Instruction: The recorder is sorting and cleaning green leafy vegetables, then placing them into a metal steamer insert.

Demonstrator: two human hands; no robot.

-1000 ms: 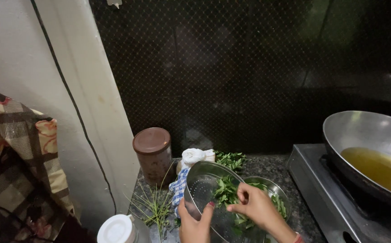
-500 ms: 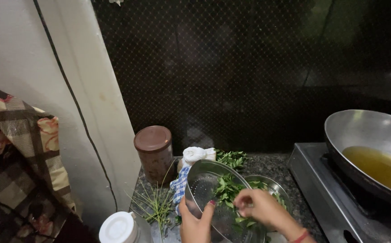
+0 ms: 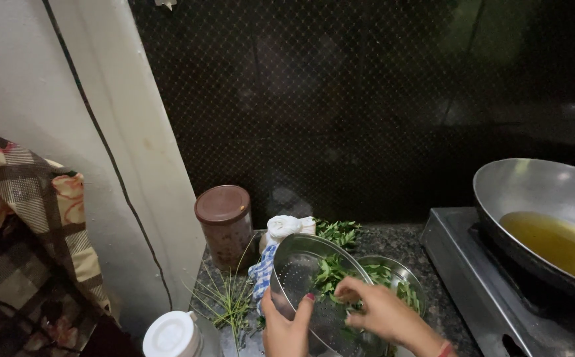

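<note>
1. Left hand gripped the near-left rim of the steel colander, thumb over the edge, tilting it up so its perforated inside faced right; prob. to keep the leaves within reach of the other hand.
2. Right hand was inside the colander, fingers pinched narrow on green leaves, apparently picking them over.
3. Colander sat at centre-near on the dark stone counter, leaning over a steel bowl just to its right, which also held leaves. Overflow would fall into the bowl, in my judgement.
4. Stripped stems lay left-near, apart from the leaves; looked like discards. More leafy sprigs lay far of the colander, beside a white cloth bundle.
5. Brown-lidded jar stood far-left by the wall; white-lidded jar near-left.
6. Wok w/ yellow oil sat on the stove, right, well apart from the hands.
7. Vs. earlier frames: right hand had shifted lower into the colander; left grip, tilt unchanged.
</note>
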